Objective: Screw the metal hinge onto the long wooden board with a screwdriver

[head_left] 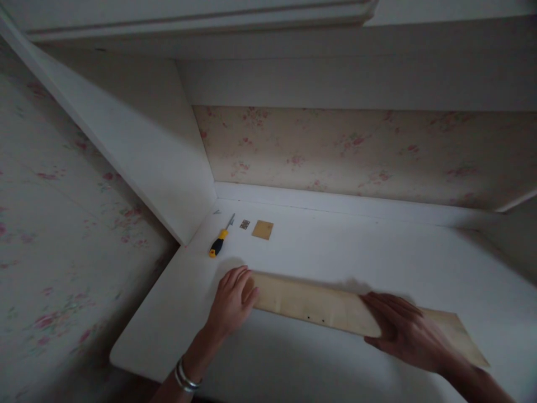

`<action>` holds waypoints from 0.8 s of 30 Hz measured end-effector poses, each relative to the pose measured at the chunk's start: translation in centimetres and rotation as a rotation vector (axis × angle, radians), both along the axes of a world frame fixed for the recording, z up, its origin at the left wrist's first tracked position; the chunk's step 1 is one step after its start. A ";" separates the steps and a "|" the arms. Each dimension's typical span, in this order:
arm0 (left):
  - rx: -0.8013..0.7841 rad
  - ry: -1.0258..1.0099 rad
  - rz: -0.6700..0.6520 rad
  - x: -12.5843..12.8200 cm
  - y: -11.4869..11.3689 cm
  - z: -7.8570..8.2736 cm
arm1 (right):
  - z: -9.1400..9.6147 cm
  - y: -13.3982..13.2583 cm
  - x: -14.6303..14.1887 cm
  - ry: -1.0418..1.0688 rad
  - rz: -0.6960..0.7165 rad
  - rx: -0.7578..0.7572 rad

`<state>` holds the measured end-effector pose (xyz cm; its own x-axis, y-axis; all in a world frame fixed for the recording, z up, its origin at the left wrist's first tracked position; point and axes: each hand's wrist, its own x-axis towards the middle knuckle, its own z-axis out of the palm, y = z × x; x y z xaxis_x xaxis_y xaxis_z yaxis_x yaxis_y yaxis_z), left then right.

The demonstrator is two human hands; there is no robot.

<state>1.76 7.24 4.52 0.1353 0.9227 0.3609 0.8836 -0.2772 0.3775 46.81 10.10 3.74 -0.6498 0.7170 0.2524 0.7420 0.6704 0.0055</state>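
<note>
Holding a pale board [310, 302] between left hand [230, 298] and right hand [409, 329]

A white desktop [327, 243] carries everything, its rounded near corner at between seven and eight o'clock from a small tan square [263, 230] lying flat. Just beside that square, at nine o'clock, lies a holed metal plate [244, 224]. Farther out the same way is a screwdriver [218, 244] (yellow and black in the handle), its shaft pointing to one o'clock. At ten o'clock lie slim metal bits [217, 212], too small to name. At five o'clock a long wooden board [293, 295] spans the top; whether it touches is unclear.
</note>
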 end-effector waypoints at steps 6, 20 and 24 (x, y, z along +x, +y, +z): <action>-0.001 0.173 -0.020 0.6 0.3 -1.2 | -1.3 1.7 -3.4 0.074 -0.090 -0.146; 0.009 0.295 0.022 1.1 0.6 -1.8 | -1.7 0.6 -4.5 0.035 -0.148 -0.086; -0.008 0.281 0.027 1.1 0.7 -1.9 | -2.1 0.4 -4.4 0.023 -0.163 -0.047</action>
